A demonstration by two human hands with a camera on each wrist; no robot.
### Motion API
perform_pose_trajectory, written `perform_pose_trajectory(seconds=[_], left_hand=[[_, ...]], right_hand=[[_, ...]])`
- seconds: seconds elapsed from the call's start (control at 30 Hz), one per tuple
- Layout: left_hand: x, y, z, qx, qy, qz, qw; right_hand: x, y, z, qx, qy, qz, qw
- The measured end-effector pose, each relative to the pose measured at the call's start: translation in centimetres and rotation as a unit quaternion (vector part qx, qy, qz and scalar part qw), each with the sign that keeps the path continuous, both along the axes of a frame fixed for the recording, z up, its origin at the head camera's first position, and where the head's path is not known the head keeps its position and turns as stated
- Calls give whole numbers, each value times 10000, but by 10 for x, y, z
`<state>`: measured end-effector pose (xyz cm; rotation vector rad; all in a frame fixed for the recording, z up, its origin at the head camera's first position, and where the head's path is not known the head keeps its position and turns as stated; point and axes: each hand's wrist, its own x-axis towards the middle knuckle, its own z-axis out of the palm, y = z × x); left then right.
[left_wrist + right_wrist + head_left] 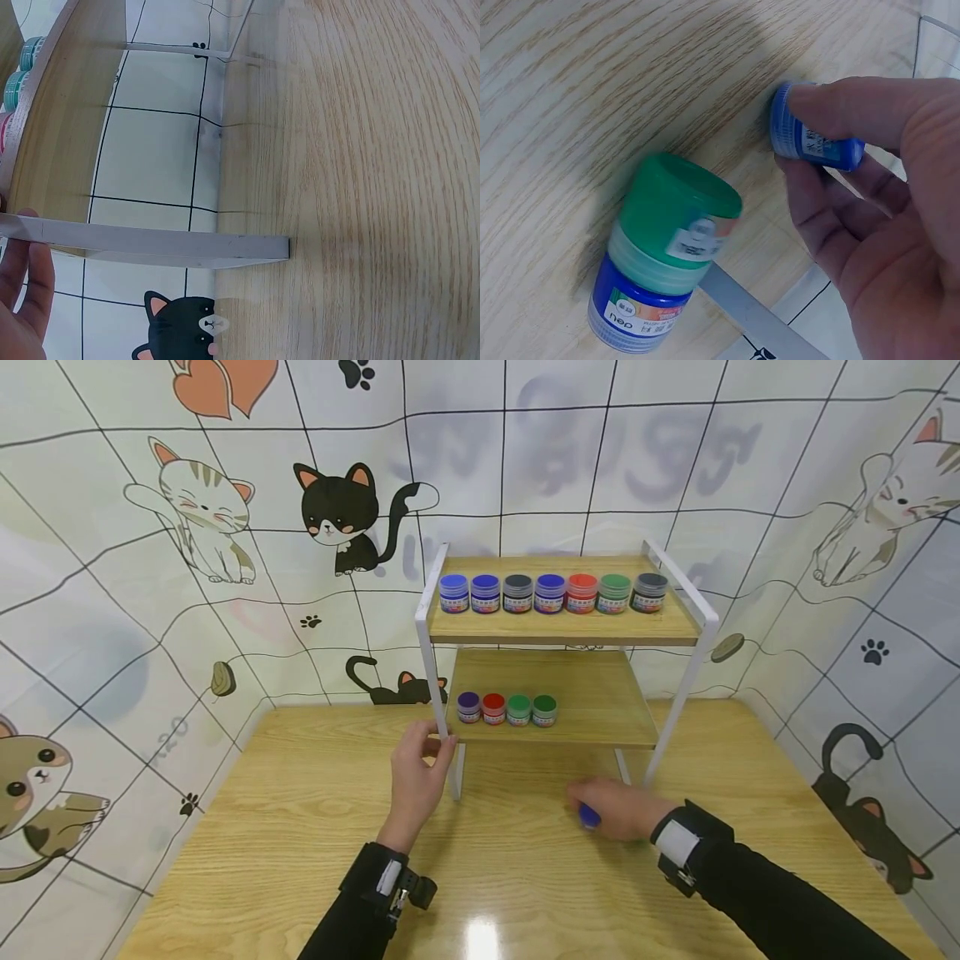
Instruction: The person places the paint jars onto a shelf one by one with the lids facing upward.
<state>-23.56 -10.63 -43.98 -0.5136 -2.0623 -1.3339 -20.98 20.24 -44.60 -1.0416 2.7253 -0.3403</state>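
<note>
My left hand (422, 772) grips the left white post (157, 244) of a two-tier shelf, thumb and fingers on either side of it. Over the table, below the lower tier, my right hand (618, 808) pinches a small blue paint jar (817, 135) between thumb and fingers. Close to that hand in the right wrist view are a green paint jar (679, 217) and another blue paint jar (637, 307), seen end to end; whether they touch I cannot tell. In the head view, the right hand and arm hide most of this pair.
Several paint jars (550, 594) stand in a row on the upper tier (562, 628). The lower tier (600, 693) bears several more jars (493, 709) on its left half. Behind the wooden table (315, 810) is a wall (465, 468) with cat drawings.
</note>
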Motion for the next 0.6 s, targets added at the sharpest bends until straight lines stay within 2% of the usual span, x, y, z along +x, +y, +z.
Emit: perform_pose_trajectory(seconds=[0.27,0.47,0.6], left_hand=[[-2,1,-3,-41,125,78,9999],[-3,2,-4,-17,103,53,9999],[-2,1,-3,-71,16,63,10000]], right_hand=[[1,0,0,-42,-65,175,9998],[2,-1,1,1,-194,-174,9997],[3,-1,1,-12,-116,-286,9995]])
